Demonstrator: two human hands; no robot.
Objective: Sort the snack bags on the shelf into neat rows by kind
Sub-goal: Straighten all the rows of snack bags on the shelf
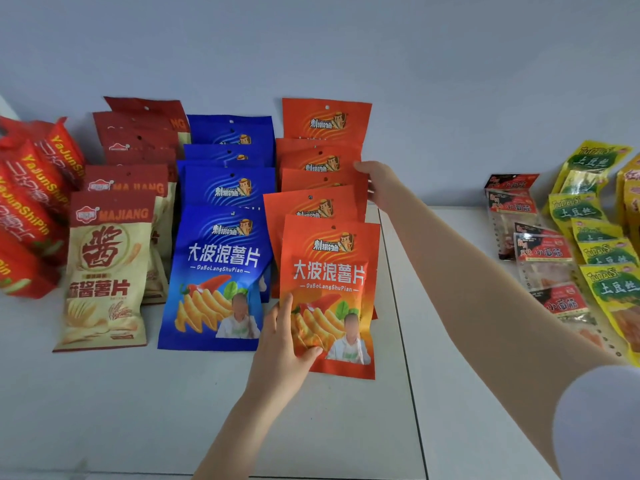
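The left grip is pinching the front orange bag by its lower left corner, thumb on its face. The bag is leaning, long axis up, against the orange row on the shelf. The right grip is touching that row's right edge farther back; its fingers are hidden, so I cannot tell its hold.
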